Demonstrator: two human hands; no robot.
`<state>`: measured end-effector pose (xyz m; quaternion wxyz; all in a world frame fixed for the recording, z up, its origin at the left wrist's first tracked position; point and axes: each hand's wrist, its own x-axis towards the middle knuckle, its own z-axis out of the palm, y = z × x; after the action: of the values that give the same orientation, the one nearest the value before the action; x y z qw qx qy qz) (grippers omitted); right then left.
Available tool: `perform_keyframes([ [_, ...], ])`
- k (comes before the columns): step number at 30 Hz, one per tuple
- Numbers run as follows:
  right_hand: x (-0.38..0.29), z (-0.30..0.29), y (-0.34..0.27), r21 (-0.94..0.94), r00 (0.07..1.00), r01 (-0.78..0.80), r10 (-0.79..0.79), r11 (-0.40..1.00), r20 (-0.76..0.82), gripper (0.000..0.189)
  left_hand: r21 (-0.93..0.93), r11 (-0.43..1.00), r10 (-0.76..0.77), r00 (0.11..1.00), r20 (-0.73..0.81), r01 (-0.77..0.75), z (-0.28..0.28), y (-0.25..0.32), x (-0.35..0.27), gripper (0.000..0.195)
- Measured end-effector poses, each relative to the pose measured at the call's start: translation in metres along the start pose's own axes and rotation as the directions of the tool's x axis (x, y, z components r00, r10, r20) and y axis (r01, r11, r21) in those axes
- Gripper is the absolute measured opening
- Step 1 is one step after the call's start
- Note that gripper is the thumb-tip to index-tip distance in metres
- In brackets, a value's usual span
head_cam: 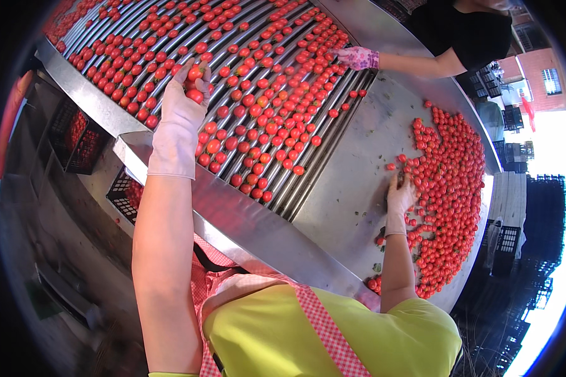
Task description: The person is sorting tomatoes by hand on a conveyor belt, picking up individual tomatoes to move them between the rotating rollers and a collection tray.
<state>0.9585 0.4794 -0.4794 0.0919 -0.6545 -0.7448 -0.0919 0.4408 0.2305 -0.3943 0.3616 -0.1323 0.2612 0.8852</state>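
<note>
My left hand [181, 106], in a pale glove, is raised above the metal roller conveyor [290, 207]. Red cherry tomatoes [195, 72] show between its fingers and thumb. Below and around it, many more tomatoes [252, 110] lie in the grooves between the rollers. My right hand [401, 197], also gloved, reaches down to the sheet-metal tray [344, 188] beside the rollers. Its fingers touch the near edge of a large heap of cherry tomatoes [448, 188]. Blur hides whether they hold any.
Across the conveyor, a co-worker's flower-patterned glove [358, 57] rests at the tomatoes. A raised metal rim [273, 226] runs between my body and the rollers. Black plastic crates [78, 136] with tomatoes stand low at the left. Stacked crates [542, 212] stand at the right.
</note>
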Motion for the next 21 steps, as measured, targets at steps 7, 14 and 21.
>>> perform_keyframes([
  [7, -0.026, -0.016, -0.127, 0.841, 0.845, 0.299, -0.535, 0.451, -0.014, 0.051, 0.014, 1.0, -0.015, 0.999, 0.032, 0.015, -0.004, -0.008, -0.005, 0.028],
  [14, -0.006, 0.001, -0.031, 0.511, 0.906, 0.423, -0.37, 0.748, -0.207, 0.044, 0.009, 0.999, -0.045, 0.998, 0.036, 0.044, 0.002, -0.023, -0.012, 0.029],
  [21, -0.048, 0.003, 0.049, 0.022, 0.987, 0.158, -0.159, 0.987, 0.016, 0.066, -0.007, 1.0, -0.029, 0.998, 0.048, 0.029, -0.001, -0.028, -0.018, 0.03],
])
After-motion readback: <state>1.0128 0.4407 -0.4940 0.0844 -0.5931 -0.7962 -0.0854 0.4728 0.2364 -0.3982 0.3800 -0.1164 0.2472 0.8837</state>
